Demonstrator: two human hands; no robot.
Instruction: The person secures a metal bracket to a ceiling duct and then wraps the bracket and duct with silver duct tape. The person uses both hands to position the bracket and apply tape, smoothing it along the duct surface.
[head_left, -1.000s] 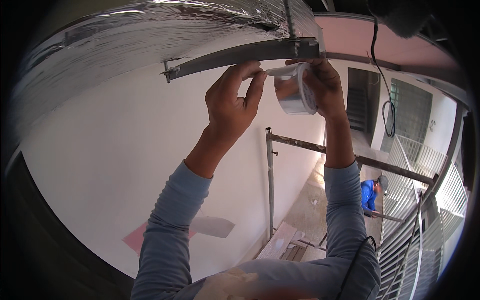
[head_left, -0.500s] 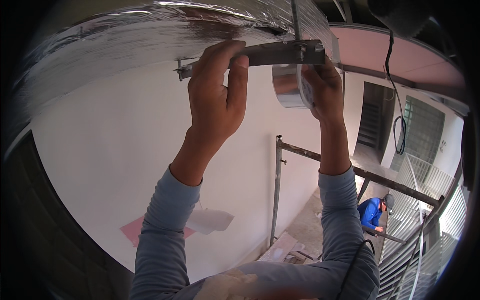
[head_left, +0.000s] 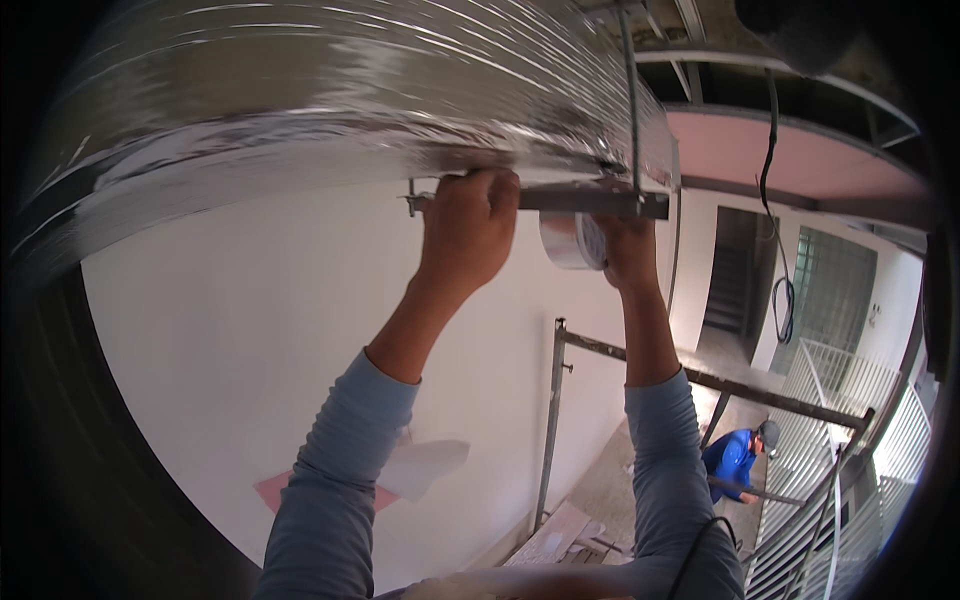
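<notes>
Pressing your left hand (head_left: 468,232) flat under the foil duct (head_left: 330,110), fingers closed against the bracket (head_left: 590,200), keep your right hand (head_left: 628,250) gripping the tape roll (head_left: 570,240) taut just beneath.

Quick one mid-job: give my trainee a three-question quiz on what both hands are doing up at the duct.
1. True or false: the left hand is raised to the underside of the foil duct.
2. What does the right hand hold? A) tape roll B) hammer C) drill
3. Fill in: the metal bracket hangs on a threaded ____.

Key: 1 true; 2 A; 3 rod.
</notes>
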